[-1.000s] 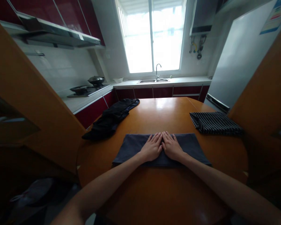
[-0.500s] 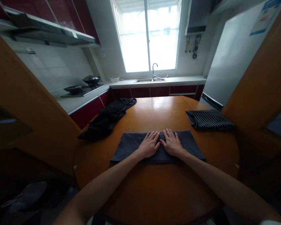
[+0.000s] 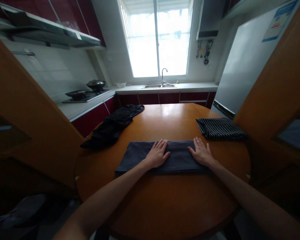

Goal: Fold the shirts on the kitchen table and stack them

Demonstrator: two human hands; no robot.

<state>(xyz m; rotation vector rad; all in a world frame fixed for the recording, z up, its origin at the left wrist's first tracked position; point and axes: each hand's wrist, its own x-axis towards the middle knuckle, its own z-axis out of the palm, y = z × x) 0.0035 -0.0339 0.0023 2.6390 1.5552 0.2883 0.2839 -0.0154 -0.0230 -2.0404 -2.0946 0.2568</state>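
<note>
A dark grey-blue folded cloth (image 3: 178, 160) lies flat across the near half of the wooden table, wider than it is deep. My left hand (image 3: 157, 154) rests palm down on its middle, fingers stretched towards the far edge and the thumb out to the side. Near the cloth's right end, my right hand (image 3: 201, 152) also lies flat, with its fingers spread. Neither hand grips anything. Part of the cloth's right end is hidden under the right hand and forearm.
The round wooden table (image 3: 165, 125) fills the middle. A crumpled black garment (image 3: 112, 126) lies at its left edge, and a folded black-and-white striped cloth (image 3: 222, 129) at its right. Beyond are a sink (image 3: 152, 86), a stove with pans (image 3: 86, 96) and a fridge (image 3: 236, 73).
My right hand has slid right along the cloth from beside my left hand to near the right end. My left hand has stayed almost where it was on the cloth.
</note>
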